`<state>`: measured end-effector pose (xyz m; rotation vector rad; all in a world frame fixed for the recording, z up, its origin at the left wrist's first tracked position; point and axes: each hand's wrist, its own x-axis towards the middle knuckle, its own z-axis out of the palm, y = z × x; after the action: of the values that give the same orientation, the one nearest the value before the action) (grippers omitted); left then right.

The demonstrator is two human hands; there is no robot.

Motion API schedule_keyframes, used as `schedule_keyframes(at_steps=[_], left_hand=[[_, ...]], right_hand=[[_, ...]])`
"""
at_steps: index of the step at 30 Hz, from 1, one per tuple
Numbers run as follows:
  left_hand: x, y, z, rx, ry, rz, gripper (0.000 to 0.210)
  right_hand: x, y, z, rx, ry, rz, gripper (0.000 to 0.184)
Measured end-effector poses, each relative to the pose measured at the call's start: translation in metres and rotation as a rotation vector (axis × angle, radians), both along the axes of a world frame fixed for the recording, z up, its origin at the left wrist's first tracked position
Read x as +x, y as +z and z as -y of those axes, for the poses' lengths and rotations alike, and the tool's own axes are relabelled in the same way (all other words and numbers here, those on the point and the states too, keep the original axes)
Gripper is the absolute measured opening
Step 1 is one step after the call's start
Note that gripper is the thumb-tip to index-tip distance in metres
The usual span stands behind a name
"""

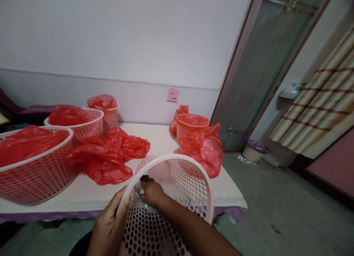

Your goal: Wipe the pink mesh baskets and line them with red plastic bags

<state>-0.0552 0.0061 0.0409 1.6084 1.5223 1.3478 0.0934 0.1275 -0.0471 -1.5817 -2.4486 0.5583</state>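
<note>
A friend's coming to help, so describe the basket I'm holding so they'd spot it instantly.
Find the white wall, then the white pad below it. By its near edge, a pale pink basket has your left hand on its rim and your right hand inside. The other baskets stand upright, holding red bags; this one tilts.

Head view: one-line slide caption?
The left hand holds a tilted pink basket while the right hand reaches inside; red plastic bags and more baskets sit on the white surface beyond.

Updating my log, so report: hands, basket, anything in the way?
Left hand grips tilted pink basket. Right hand inside, at grey-white material; grip unclear. Loose red plastic beyond, not blocking hands.
</note>
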Motion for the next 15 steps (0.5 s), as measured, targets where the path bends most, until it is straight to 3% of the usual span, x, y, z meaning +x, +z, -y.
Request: schedule_keyframes(at_steps=[8,15], left_hand=[[-0.004,-0.002,0.004,-0.026,0.014,-0.018,0.046],[-0.001,-0.001,0.007,-0.028,0.020,-0.015,0.049]], right_hand=[[0.007,-0.001,-0.012,-0.088,-0.160,-0.090,0.029],[0.027,0.013,-0.042,-0.074,-0.463,-0.329,0.033]])
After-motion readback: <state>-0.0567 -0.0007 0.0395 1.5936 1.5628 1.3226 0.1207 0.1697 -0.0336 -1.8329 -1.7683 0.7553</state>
